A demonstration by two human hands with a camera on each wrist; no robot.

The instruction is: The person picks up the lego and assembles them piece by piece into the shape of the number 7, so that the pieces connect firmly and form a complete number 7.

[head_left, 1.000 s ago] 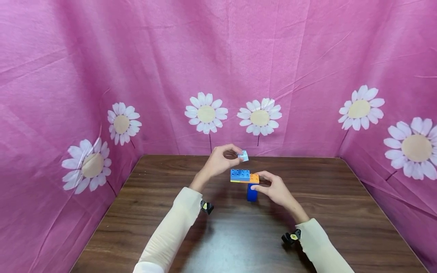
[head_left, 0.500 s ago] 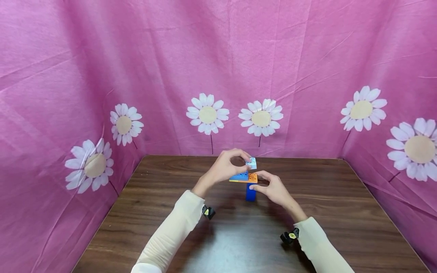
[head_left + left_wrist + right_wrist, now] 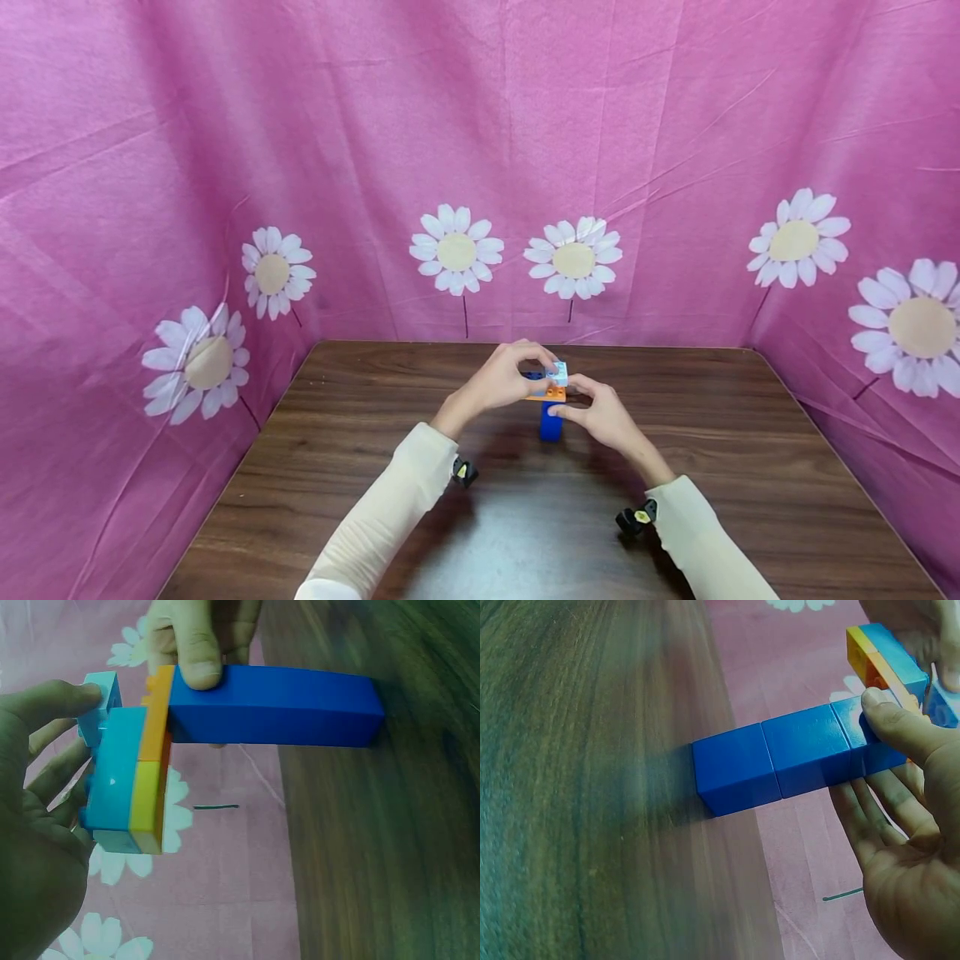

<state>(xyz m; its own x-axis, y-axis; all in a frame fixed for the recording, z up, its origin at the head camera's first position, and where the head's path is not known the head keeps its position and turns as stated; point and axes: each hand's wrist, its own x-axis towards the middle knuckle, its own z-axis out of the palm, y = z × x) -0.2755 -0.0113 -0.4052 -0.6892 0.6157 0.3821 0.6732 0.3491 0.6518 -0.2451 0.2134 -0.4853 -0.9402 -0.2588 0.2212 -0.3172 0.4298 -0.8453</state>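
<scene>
A tower of dark blue bricks point(image 3: 551, 423) stands upright on the table. Across its top lie an orange brick point(image 3: 557, 395) and a yellow brick point(image 3: 146, 799), with a medium blue brick point(image 3: 116, 776) over them, jutting out to the left. My left hand point(image 3: 504, 379) pinches a small light blue brick point(image 3: 558, 375) between thumb and fingers, close above the orange brick's studs. Whether the two touch cannot be made out. My right hand point(image 3: 603, 417) grips the upper tower, its thumb on the near side. In the head view my left hand hides most of the medium blue brick.
The brown wooden table point(image 3: 360, 467) extends around the tower. A pink cloth point(image 3: 360, 167) with daisies hangs behind the table and along both sides. A small black camera sits on each wrist point(image 3: 636, 521).
My left hand has moved right and down with the light blue brick, from behind and above the tower to just over the orange brick. My right hand keeps its grip.
</scene>
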